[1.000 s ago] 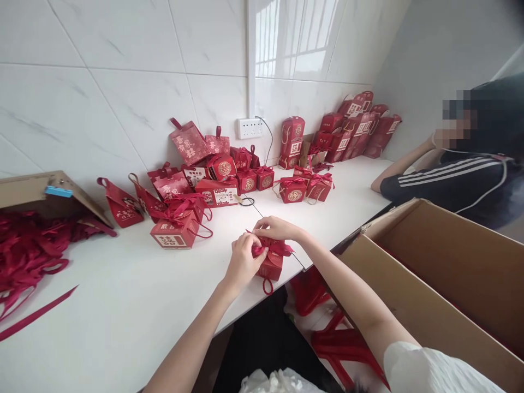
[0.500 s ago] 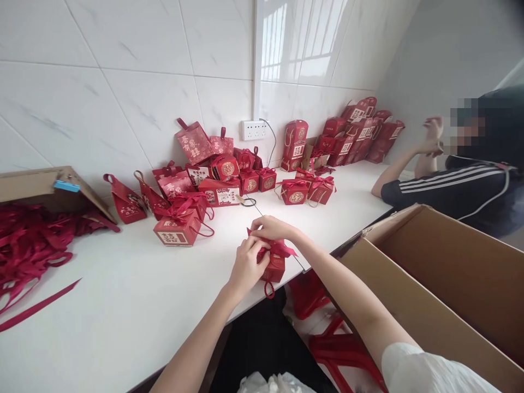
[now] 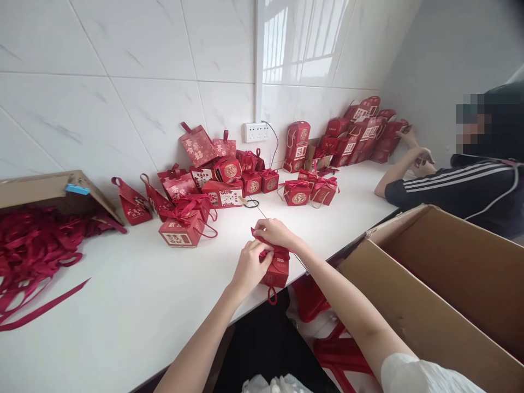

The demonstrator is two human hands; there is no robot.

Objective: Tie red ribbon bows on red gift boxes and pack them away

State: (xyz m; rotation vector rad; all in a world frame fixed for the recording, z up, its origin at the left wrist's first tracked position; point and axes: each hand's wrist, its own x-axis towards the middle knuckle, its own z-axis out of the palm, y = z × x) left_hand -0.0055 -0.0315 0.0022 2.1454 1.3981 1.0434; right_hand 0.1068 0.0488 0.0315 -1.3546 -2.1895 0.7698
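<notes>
A small red gift box sits near the table's front edge, its rope handle hanging over that edge. Across its top lies a red ribbon. My left hand pinches the ribbon at the box's left side, thumb and fingers together. Just behind it my right hand is also closed on the ribbon, one end poking out by its fingertips. The knot itself is hidden by my fingers. Left of my hands stands another red box with a ribbon bow on top.
Red ribbons spill from a carton at the left. Several red boxes line the wall under a socket strip. A big cardboard box stands at the right. Beyond it a person reaches towards stacked boxes.
My right hand has drawn the ribbon across the box top, and the end that stuck out to the right is less visible. The other person's hands have lowered, one reaching to the boxes.
</notes>
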